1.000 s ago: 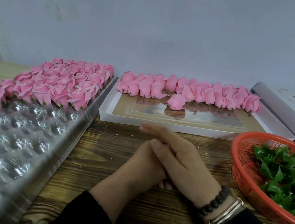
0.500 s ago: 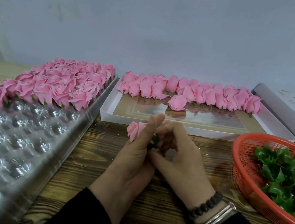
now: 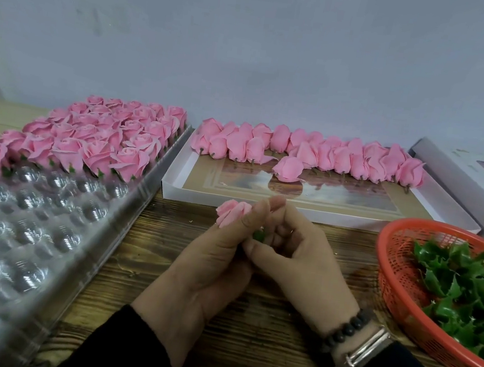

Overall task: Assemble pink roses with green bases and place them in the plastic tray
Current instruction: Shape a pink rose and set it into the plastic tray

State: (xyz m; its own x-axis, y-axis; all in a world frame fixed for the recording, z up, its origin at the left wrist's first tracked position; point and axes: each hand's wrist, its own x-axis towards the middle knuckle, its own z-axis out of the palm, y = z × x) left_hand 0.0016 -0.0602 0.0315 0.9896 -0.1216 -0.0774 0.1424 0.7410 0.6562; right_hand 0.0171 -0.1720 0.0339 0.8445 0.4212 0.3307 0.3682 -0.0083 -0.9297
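My left hand (image 3: 209, 267) grips a pink rose (image 3: 230, 215) whose head sticks out to the left past my fingers. My right hand (image 3: 295, 263) pinches the green base (image 3: 258, 236) at the rose's underside; only a sliver of the base shows between the fingers. Both hands meet above the wooden table, in front of the white box. The clear plastic tray (image 3: 28, 248) lies at the left, its far rows filled with finished roses (image 3: 103, 138), its near cups bare.
A white shallow box (image 3: 170, 186) at the back centre holds a row of loose pink rose heads (image 3: 314, 155). An orange basket (image 3: 389, 293) of green bases (image 3: 471, 290) sits at the right. A white carton (image 3: 473, 178) lies at the back right.
A second ago my hands were clasped together with nothing showing. They have since parted, so the pink rose shows in my left hand and the green base at my right fingertips.
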